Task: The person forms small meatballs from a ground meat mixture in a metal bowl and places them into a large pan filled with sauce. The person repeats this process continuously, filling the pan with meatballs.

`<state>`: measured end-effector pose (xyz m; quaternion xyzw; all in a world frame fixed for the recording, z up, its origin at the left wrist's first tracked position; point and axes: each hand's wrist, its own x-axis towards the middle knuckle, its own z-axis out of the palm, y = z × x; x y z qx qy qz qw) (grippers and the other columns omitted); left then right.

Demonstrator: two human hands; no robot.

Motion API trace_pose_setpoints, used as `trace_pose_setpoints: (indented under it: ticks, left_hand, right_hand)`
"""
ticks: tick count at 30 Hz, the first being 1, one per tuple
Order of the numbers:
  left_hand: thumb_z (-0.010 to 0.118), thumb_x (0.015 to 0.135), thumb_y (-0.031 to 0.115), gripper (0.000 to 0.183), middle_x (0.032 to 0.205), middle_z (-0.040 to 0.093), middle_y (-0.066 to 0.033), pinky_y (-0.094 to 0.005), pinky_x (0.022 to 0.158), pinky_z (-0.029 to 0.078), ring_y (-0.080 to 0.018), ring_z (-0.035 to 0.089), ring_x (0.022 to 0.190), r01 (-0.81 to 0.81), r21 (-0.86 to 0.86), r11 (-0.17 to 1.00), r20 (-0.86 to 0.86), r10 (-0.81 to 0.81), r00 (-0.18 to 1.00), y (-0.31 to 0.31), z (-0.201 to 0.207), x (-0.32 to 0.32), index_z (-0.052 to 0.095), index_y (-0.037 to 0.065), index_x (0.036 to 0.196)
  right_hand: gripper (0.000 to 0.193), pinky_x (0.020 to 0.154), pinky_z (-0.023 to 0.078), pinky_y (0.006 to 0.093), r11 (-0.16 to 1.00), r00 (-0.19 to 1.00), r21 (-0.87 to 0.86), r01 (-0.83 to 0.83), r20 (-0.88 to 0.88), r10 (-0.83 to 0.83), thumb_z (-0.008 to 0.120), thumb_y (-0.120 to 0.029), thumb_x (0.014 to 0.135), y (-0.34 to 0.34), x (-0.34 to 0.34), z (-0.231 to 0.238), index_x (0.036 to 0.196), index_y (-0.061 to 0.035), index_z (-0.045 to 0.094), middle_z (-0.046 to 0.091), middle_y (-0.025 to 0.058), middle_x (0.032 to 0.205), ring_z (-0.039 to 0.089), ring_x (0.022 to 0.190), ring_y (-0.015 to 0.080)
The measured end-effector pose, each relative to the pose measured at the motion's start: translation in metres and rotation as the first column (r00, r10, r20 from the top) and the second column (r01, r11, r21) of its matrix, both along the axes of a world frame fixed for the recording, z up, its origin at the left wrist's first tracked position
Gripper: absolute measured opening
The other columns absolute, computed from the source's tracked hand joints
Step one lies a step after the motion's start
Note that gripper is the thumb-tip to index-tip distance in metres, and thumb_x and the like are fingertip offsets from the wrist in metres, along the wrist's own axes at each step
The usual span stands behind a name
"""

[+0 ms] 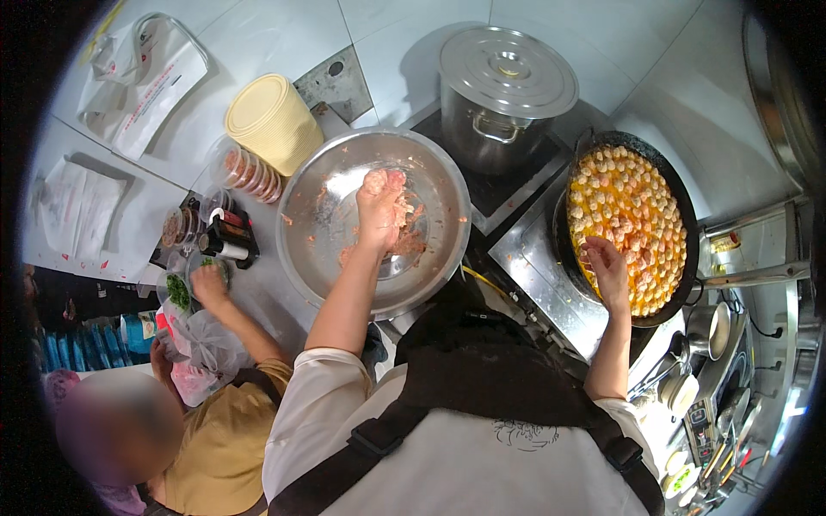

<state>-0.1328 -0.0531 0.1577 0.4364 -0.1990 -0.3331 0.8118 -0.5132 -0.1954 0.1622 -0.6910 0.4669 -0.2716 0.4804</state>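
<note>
Left hand [377,208]: is curling tightly around meat [402,208], probably keeping the soft mass together.
Right hand [609,272]: is hovering with fingers bent, partly open; whether it is holding anything, I cannot tell.
Bowl [447,206]: is sitting beneath the left hand, seemingly catching drips.
Pan [562,228]: is lying under the right hand, full of balls [632,211], likely for short reach.
Pot [490,125]: is standing beyond, between both hands.

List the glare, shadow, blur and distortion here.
Head view: white glare inside the basin; head view: the pot throws a soft shadow leftward on the tiles; head view: a co-worker's head is blurred out; head view: fisheye bending, with dark, rounded corners.
</note>
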Motion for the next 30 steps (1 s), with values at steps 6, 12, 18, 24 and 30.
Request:
trace_pose_setpoints:
  ticks: [6, 12, 18, 24, 30]
  left_hand:
    - [0.062, 0.085, 0.008, 0.017, 0.088, 0.055, 0.0002, -0.0261, 0.075, 0.047, -0.0115, 0.055, 0.079, 0.159, 0.036, 0.987, -0.200, -0.148, 0.969, 0.008, 0.026, 0.007, 0.053, 0.006, 0.100]
    - [0.066, 0.082, 0.008, 0.013, 0.072, 0.055, 0.0005, -0.0206, 0.036, 0.033, -0.0049, 0.047, 0.051, 0.024, 0.074, 0.997, 0.088, -0.030, 0.996, -0.004, 0.015, -0.011, 0.054, 0.006, 0.086]
    - [0.062, 0.081, 0.006, 0.007, 0.074, 0.061, -0.0046, -0.0287, 0.055, 0.046, -0.0148, 0.058, 0.064, 0.120, 0.282, 0.952, 0.531, -0.259, 0.806, -0.010, 0.011, -0.040, 0.058, 0.001, 0.082]
    - [0.054, 0.079, 0.017, 0.016, 0.076, 0.061, -0.0176, -0.0392, 0.064, 0.047, -0.0336, 0.062, 0.076, 0.073, 0.389, 0.918, 0.843, -0.387, 0.374, -0.007, 0.004, -0.047, 0.058, 0.002, 0.080]
    - [0.051, 0.083, 0.018, 0.018, 0.082, 0.058, -0.0198, -0.0444, 0.071, 0.044, -0.0358, 0.057, 0.078, 0.042, 0.663, 0.747, 0.683, -0.627, 0.374, 0.012, -0.017, -0.056, 0.054, 0.002, 0.089]
  right_hand:
    - [0.025, 0.071, 0.049, 0.0251, 1.000, 0.998, 0.004, -0.021, 0.051, 0.021, 0.054, -0.011, 0.090, -0.001, -0.002, 0.001, 0.113, -0.0006, 0.056, 0.064, 0.0077, 0.098, 0.062, 0.082, 0.0135]
    - [0.026, 0.074, 0.050, 0.0239, 0.991, 0.991, 0.041, -0.127, 0.059, 0.124, 0.055, -0.008, 0.088, 0.007, 0.055, 0.031, 0.113, -0.0002, 0.056, 0.064, 0.0074, 0.099, 0.060, 0.085, 0.0111]
    - [0.044, 0.066, 0.053, 0.0291, 0.806, 0.853, -0.383, -0.452, 0.079, 0.516, 0.069, -0.004, 0.074, 0.048, 0.173, 0.070, 0.115, -0.0034, 0.054, 0.060, 0.0133, 0.100, 0.064, 0.074, 0.0183]
    - [0.031, 0.070, 0.051, 0.0362, 0.717, 0.859, -0.510, -0.476, -0.095, 0.503, 0.070, -0.006, 0.066, 0.056, 0.209, 0.071, 0.095, -0.0010, 0.061, 0.062, 0.0153, 0.087, 0.061, 0.076, 0.0338]
    - [0.017, 0.057, 0.047, 0.0261, 0.851, 0.915, 0.456, -0.259, 0.399, 0.064, 0.057, -0.011, 0.078, 0.004, 0.136, 0.007, 0.093, -0.0048, 0.057, 0.061, 0.0036, 0.081, 0.057, 0.067, 0.0106]
